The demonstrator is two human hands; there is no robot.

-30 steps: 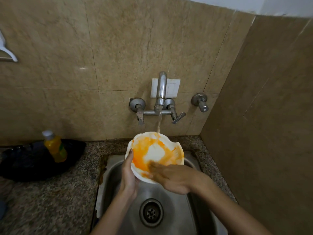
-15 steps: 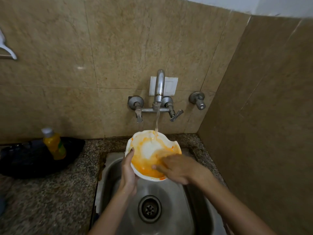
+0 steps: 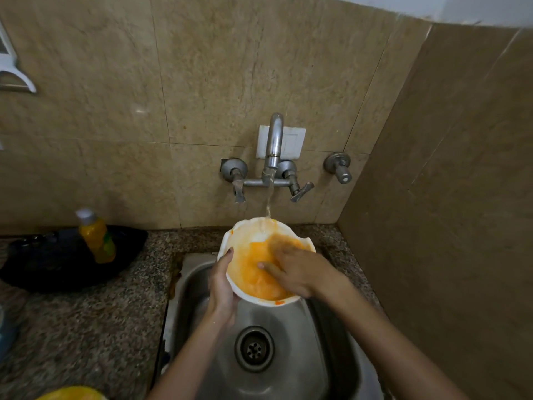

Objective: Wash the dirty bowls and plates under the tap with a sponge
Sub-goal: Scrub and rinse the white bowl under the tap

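Water (image 3: pixel 269 203) runs in a thin stream from the wall tap (image 3: pixel 275 140) onto the far rim of a white bowl (image 3: pixel 248 230) that is smeared orange inside. The bowl is held tilted over the back half of the steel sink (image 3: pixel 302 342), above the drain (image 3: pixel 254 348) and a little behind it.

The left hand (image 3: pixel 222 290) grasps the bowl at its left edge, with the thumb hooked over the rim and the fingers wrapped underneath. The right hand (image 3: pixel 300 272) lies inside the bowl on its right half, thumb stretched across the orange film. Its fingers (image 3: pixel 281 245) are a blur, so I cannot tell whether they lie flat or curl round something.

Left of the sink, at the back edge of the speckled counter (image 3: pixel 86 327) against the wall, sits a black tray (image 3: pixel 43 264). A yellow bottle (image 3: pixel 96 238) with a pale cap stands leaning in it. On the wall, a white plate (image 3: pixel 292 141) shows behind the tap, and a round valve (image 3: pixel 339 167) sits just to the tap's right.
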